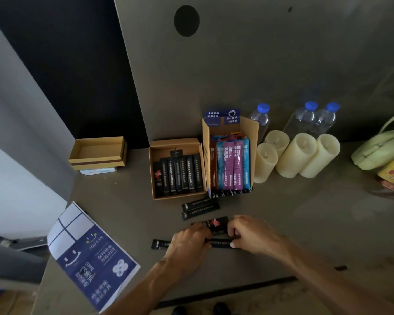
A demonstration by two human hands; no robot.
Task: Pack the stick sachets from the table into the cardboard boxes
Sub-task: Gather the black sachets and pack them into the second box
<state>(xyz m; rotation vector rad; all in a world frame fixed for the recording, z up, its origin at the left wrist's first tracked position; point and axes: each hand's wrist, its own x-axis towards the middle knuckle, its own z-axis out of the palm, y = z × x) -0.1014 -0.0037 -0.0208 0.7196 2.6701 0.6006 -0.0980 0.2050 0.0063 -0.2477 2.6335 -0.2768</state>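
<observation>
Both curl round partly hidden black sachets [217,225]: left hand [189,244], right hand [252,237].

Dim, soft-focus view, wide-angle bending at the edges.

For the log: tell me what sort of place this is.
Probably an improvised packing station, not a factory line: open cardboard boxes of stick sachets, water bottles and pillar candles against a grey partition.

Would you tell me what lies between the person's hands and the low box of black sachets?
In the head view, a few loose black sachets lie there on the table.
</observation>
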